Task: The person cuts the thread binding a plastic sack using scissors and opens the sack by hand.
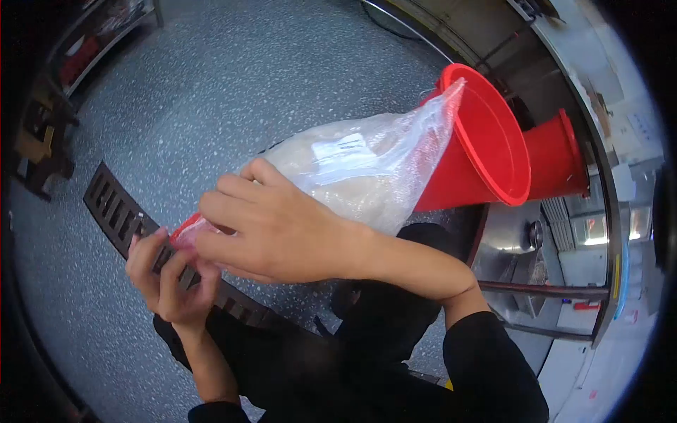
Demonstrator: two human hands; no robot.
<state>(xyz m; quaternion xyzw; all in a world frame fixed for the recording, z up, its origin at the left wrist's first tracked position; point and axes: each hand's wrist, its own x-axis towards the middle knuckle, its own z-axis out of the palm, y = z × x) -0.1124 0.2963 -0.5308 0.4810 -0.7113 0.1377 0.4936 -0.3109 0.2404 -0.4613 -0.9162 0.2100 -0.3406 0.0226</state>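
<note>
My left hand [173,278] is at the lower left, its curled fingers pinching a piece of thin red-and-pink plastic [187,230]. From the right, my right hand [261,222] reaches across and grips the same plastic, its fingers bent and close to the left fingertips. Much of that plastic is hidden by the fingers, so its full shape cannot be made out. Just behind my right hand, a large clear plastic sack [367,190] with pale contents lies bulging, a white printed label [345,156] on it. The sack's gathered end reaches a red bucket's rim.
The red bucket [472,141] is tipped toward me, with another red bucket [557,158] behind it. A dark slotted drain grate [116,208] crosses the speckled floor [233,77]. A metal-framed worktable [543,290] stands right, a dark stool [42,144] far left.
</note>
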